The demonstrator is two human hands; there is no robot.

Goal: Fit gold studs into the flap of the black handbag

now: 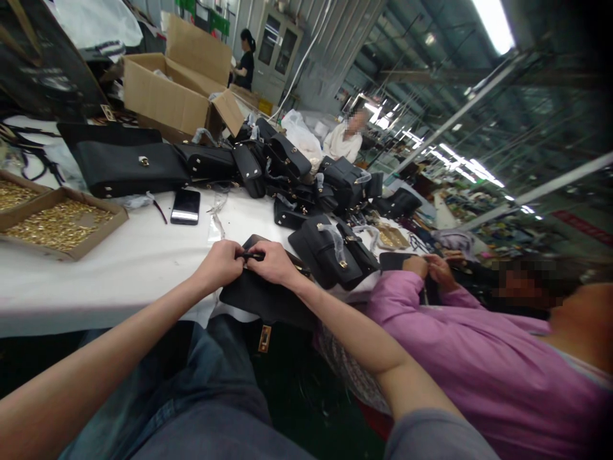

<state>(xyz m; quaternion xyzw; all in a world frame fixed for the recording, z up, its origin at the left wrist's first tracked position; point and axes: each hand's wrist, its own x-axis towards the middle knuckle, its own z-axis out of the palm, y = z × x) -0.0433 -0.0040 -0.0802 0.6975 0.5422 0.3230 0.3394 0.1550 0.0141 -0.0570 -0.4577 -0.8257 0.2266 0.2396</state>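
Observation:
A black handbag lies at the table's front edge below my hands, partly overhanging it. My left hand is closed, its thumb and fingers pinching one end of a short black strap. From the other side my right hand pinches the same strap, also closed. Whether the strap is fixed to the bag is hidden by my fingers. A small gold-coloured tag or clasp hangs below the bag's lower edge. To the right of my right hand stands another black handbag with plastic wrapped on its strap.
A phone lies behind my left hand on the white-covered table. Cardboard trays of gold-coloured hardware sit at left. Black bags are piled behind, near an open carton. A co-worker in a pink top sits close on the right.

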